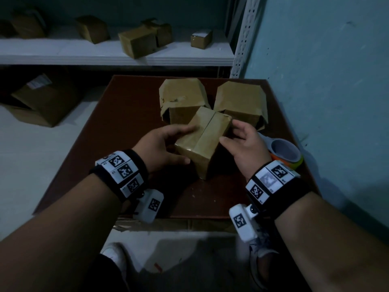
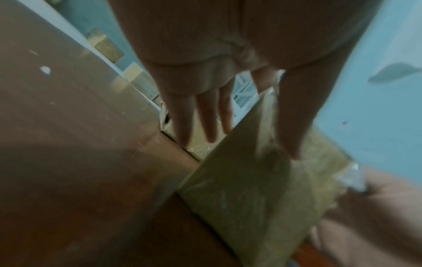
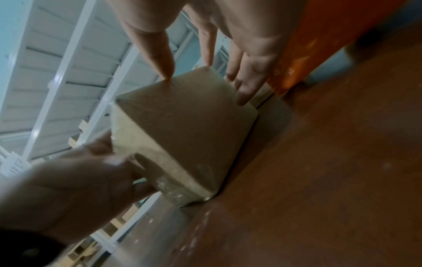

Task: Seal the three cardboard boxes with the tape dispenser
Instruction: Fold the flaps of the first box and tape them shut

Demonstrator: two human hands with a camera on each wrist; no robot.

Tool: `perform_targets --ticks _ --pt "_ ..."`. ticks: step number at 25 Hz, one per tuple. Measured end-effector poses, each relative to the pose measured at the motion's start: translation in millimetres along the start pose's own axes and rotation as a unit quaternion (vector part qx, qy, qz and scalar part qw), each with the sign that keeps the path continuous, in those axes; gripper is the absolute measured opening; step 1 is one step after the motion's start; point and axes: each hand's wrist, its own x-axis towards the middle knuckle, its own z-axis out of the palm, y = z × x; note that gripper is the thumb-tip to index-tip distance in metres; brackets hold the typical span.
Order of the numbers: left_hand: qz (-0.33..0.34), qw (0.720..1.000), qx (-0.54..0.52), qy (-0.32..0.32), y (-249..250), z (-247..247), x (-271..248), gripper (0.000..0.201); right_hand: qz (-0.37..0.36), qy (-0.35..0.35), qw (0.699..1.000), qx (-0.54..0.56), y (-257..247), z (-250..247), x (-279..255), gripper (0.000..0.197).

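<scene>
Steadying the nearest cardboard box (image 1: 203,140) between both hands, I have my left hand (image 1: 160,146) on its left side and my right hand (image 1: 245,144) spread against its right. Two flap-open boxes (image 1: 181,98) stand just behind it; the tape dispenser (image 1: 284,152) lies just right of it. It looks light, stiff and easily dented, so I'd grip the side walls, not the flaps.
</scene>
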Motion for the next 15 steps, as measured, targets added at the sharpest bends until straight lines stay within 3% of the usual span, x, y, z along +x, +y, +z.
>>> perform_targets --ticks 2,4,6,8,11,15 --pt "0.000 0.999 -0.029 -0.013 4 2 -6 0.082 -0.011 -0.002 1.000 -0.020 2 -1 1 0.086" --pt "0.005 1.000 -0.017 -0.001 8 7 -10 0.092 -0.018 -0.010 1.000 -0.016 1 -1 0 0.092" --pt "0.018 0.997 0.074 0.017 12 12 -11 0.108 -0.020 -0.015 0.999 -0.020 1 0 -1 0.093" --pt "0.019 0.986 0.165 0.034 16 15 -11 0.111 -0.020 -0.005 0.999 -0.046 1 0 -2 0.096" --pt "0.020 0.973 0.227 0.046 21 13 -13 0.093 -0.020 0.006 0.997 -0.070 -1 -4 -4 0.096" --pt "0.022 0.966 0.250 0.058 23 4 -15 0.064 -0.011 0.004 0.995 -0.095 -1 -6 -5 0.080"
